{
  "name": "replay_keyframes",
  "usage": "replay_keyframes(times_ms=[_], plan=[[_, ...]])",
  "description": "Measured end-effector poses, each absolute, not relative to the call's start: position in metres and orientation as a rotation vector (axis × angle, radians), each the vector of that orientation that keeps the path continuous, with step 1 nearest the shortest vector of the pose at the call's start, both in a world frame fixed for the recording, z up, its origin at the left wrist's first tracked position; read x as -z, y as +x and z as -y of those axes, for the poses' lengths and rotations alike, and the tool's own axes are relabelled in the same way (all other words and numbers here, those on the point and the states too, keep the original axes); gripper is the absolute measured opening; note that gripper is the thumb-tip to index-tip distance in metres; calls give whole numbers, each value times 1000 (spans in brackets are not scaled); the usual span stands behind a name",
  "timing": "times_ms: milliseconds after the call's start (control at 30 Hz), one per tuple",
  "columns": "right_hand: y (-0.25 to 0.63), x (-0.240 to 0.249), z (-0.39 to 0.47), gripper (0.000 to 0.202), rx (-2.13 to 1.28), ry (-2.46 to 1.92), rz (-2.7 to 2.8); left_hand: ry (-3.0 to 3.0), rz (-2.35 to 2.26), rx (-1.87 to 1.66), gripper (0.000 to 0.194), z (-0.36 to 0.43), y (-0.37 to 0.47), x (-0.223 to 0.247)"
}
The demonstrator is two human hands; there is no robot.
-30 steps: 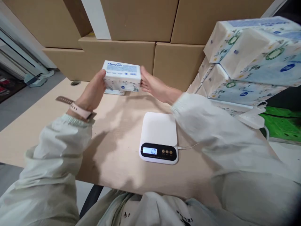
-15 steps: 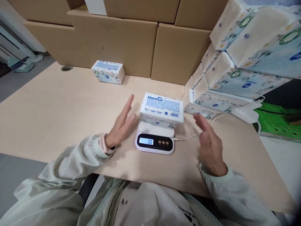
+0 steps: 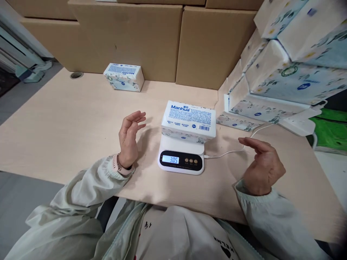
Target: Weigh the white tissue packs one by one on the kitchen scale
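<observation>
A white and blue Manhua tissue pack [image 3: 189, 121] lies on the platform of a white digital scale [image 3: 181, 169], whose lit display reads about 30.5. To the left of the scale, my left hand [image 3: 130, 139] is raised with its fingers apart and slightly curled, holding nothing. On the other side, my right hand [image 3: 262, 166] hovers right of the scale near its white cable [image 3: 227, 153]. Its fingers are extended and nothing is in it. Neither hand touches the pack or the scale.
Another tissue pack [image 3: 124, 77] sits at the back left against cardboard boxes [image 3: 135, 39]. Several tissue packs are stacked [image 3: 292, 81] at the back right, beside a white device [image 3: 298, 124]. A round hole [image 3: 76, 75] is in the table [image 3: 67, 126].
Both hands have moved outward from the tissue pack, the left one leftward and the right one rightward. The scale's display has changed from 0.0 to about 30.5. The view has shifted slightly.
</observation>
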State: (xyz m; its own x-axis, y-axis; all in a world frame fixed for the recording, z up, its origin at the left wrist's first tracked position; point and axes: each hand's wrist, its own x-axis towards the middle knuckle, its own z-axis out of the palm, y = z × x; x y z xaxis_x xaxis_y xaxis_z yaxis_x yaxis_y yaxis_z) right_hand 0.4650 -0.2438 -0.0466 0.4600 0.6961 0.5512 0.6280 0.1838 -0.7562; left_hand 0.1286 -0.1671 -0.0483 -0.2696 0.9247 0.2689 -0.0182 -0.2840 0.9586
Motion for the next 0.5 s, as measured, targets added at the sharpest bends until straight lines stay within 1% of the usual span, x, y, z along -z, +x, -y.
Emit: replay_keyframes(times_ms=[133,300,500], plan=[[469,51,240,44,77,-1368,1202,1262,-1227,-1642,37,168,130,46],[470,54,239,50,138,-1379,1187,1306,-1211,-1634,43,168,128,46],[470,54,240,50,169,-1321,1226,1293,-1204,-1645,42,168,128,48]])
